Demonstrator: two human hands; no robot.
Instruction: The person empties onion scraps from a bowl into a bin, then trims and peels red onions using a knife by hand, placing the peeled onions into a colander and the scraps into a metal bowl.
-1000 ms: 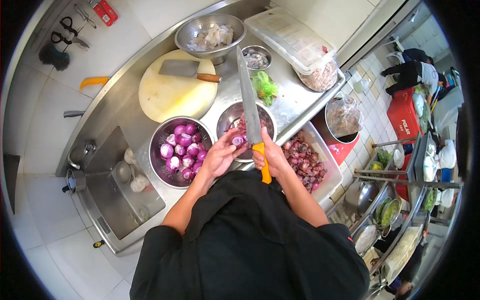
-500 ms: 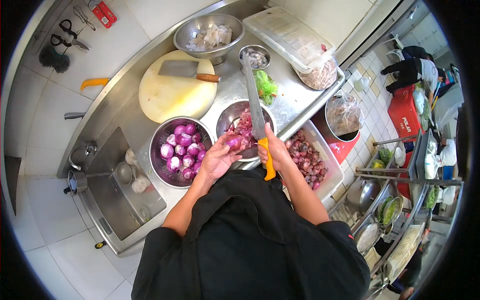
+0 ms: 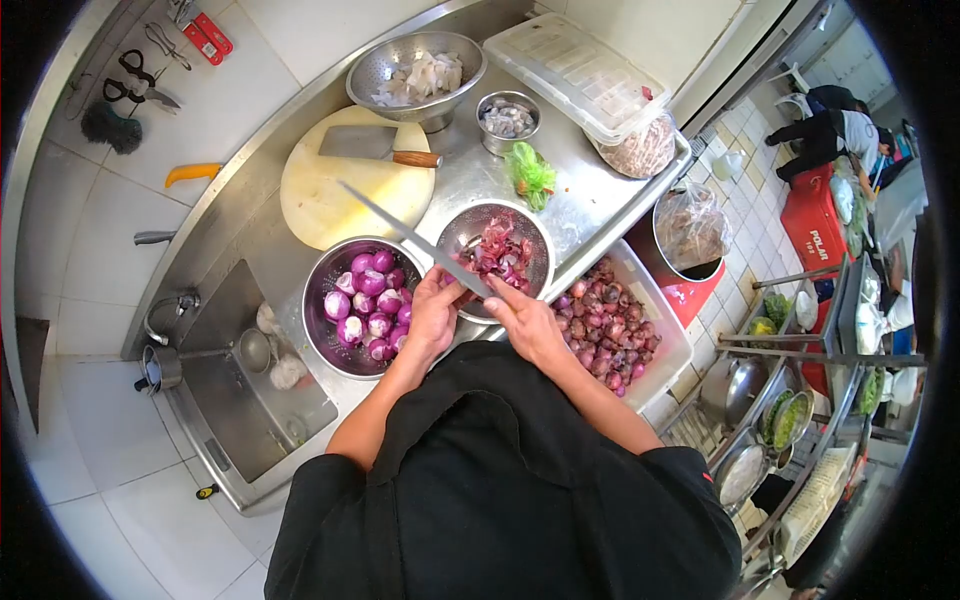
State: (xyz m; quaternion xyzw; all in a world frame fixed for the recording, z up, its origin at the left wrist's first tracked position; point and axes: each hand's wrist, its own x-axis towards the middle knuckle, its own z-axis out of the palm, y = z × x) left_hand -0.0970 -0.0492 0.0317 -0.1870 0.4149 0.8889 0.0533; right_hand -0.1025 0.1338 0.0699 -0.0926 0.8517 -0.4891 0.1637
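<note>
My right hand [image 3: 527, 320] is closed on a long knife [image 3: 415, 237], its blade slanting up and left over the bowls; the yellow handle is hidden. My left hand [image 3: 434, 312] is closed near the blade, and whatever it holds is hidden. Beyond my hands, a perforated bowl [image 3: 449, 243] holds red onion skins [image 3: 499, 253]. To its left stands a steel bowl [image 3: 312, 318] of peeled purple onions [image 3: 366, 304]. A white tub [image 3: 673, 345] with unpeeled onions [image 3: 598, 335] is at the right.
A cleaver [image 3: 357, 142] lies on a round board [image 3: 318, 199]. Behind are a colander [image 3: 366, 84] of pale pieces, a small bowl [image 3: 497, 146] and a lidded container [image 3: 570, 70]. The sink [image 3: 238, 400] is at the left. A co-worker [image 3: 840, 135] bends at the far right.
The knife has swung from pointing away to pointing up and left. My right hand has moved closer to my left. The onion seen in my left hand before is hidden.
</note>
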